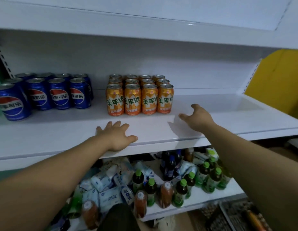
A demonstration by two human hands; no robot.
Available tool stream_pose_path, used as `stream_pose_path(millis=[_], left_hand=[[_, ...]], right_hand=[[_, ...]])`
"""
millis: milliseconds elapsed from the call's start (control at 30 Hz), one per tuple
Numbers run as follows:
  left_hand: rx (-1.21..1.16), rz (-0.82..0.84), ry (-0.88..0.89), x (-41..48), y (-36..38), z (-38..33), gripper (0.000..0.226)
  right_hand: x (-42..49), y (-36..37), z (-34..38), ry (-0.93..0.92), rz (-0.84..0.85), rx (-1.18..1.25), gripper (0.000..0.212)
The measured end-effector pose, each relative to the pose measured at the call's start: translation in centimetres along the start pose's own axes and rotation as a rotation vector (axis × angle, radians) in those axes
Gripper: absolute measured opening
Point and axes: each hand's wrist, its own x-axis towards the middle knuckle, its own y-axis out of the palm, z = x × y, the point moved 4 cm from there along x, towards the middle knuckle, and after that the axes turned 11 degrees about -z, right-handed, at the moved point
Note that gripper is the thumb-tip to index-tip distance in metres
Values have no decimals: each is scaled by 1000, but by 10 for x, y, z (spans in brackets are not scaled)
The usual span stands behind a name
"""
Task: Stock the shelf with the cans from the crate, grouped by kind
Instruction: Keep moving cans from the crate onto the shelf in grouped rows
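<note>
Orange aluminium drink cans (139,95) stood in a block mid-way along the white metal shelf (61,132); blue cola cans (45,92) stood left of them; left hand (117,136) and right hand (197,118), both splayed and empty, lay before them.

two bare forearms, no sleeves showing, left grip (117,136), right grip (199,118), unadorned

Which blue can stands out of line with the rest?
The leftmost blue can. It stands forward of the other blue cans, nearer the shelf's front edge.
</note>
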Motion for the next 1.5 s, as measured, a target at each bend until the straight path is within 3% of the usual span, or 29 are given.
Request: stream_pose_path(millis=[200,333,533,733,867,1067,1300,1500], left_hand=[[-113,-74,397,-8,-15,-122,80],[-224,-17,649,-43,9,-220,72],[-194,290,897,-109,99,-328,76],[-92,506,1000,-145,191,-397,77],[-57,617,972,-137,248,-435,80],[-160,726,787,-89,337,-501,72],[-276,868,469,-39,477,-555,71],[-212,933,361,-7,584,-581,74]], right_hand=[[-45,-72,-67,110,-62,-82,78],[-90,-111,-134,269,-97,-142,74],[-172,-155,-244,548,-112,-262,82],[-239,-164,-343,781,-64,-259,78],[-256,-149,-406,870,-16,-270,74],[-234,-91,-512,957,92,-170,58],[-175,9,-634,945,211,-135,62],[-146,112,-726,944,244,-112,57]])
